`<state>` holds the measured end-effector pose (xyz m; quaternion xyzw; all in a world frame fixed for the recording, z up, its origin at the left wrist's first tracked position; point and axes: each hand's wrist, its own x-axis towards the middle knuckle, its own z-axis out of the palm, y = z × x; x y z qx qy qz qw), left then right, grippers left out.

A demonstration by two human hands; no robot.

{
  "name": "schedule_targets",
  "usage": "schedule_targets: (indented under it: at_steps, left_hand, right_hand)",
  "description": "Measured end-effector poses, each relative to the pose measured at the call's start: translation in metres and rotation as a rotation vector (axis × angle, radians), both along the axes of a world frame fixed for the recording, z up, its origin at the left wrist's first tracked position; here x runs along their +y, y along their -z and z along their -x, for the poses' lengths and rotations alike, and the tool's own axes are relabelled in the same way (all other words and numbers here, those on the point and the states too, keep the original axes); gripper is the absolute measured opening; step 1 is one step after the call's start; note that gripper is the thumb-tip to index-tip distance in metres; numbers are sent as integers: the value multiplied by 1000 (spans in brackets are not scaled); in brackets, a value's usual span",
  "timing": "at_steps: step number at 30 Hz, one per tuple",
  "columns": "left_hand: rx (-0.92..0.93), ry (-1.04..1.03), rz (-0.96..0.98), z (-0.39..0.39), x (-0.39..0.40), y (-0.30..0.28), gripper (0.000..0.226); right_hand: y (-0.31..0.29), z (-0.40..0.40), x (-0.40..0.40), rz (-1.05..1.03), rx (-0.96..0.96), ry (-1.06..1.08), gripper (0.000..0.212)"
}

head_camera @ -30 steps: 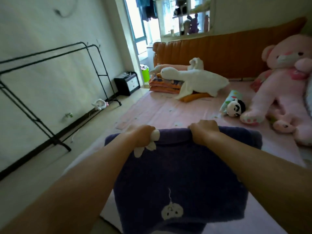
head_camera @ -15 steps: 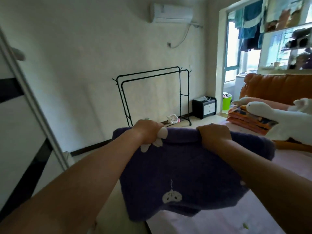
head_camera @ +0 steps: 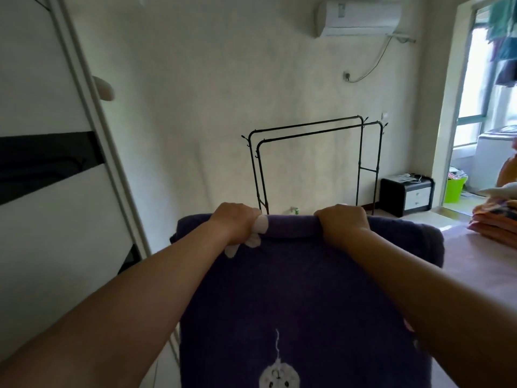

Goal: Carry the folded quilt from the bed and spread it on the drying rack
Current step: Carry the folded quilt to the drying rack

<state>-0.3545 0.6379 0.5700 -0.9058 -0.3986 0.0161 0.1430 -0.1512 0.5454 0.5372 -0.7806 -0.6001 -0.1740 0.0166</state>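
Note:
The folded quilt [head_camera: 296,289] is dark purple with small white animal figures. It hangs in front of me, held up by its far edge. My left hand [head_camera: 236,221] grips that edge on the left, and my right hand [head_camera: 342,219] grips it on the right. Straight ahead, beyond the quilt, the black metal drying rack [head_camera: 313,130] stands bare against the pale wall, with two top rails. Its feet are hidden behind the quilt. The pink bed [head_camera: 475,264] lies at the right.
A white wardrobe [head_camera: 50,219] with a black stripe fills the left side. Right of the rack sits a black and white bedside cabinet [head_camera: 407,196], then a green bucket [head_camera: 454,190] at the balcony door. Folded orange bedding [head_camera: 495,222] lies on the bed. An air conditioner [head_camera: 358,19] hangs high.
The view has swung left, away from the bed and its soft toys, and the rack now stands straight ahead. The quilt has come up off the bed in both hands.

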Motion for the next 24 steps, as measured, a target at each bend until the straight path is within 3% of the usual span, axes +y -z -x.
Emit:
schedule_targets:
  at_steps: [6,14,24]
  left_hand:
    - [46,-4,-48,8,88,-10,28]
    - [-32,2,-52,-7,224,1,24]
    - [-16,-79,30,-59,435,3,27]
  right_hand:
    - [-5,11,85,-29,43,8,28]
    - [-10,-11,220,-2,1,-20,28]
    - [-8,-67,450,8,-6,-71,27]
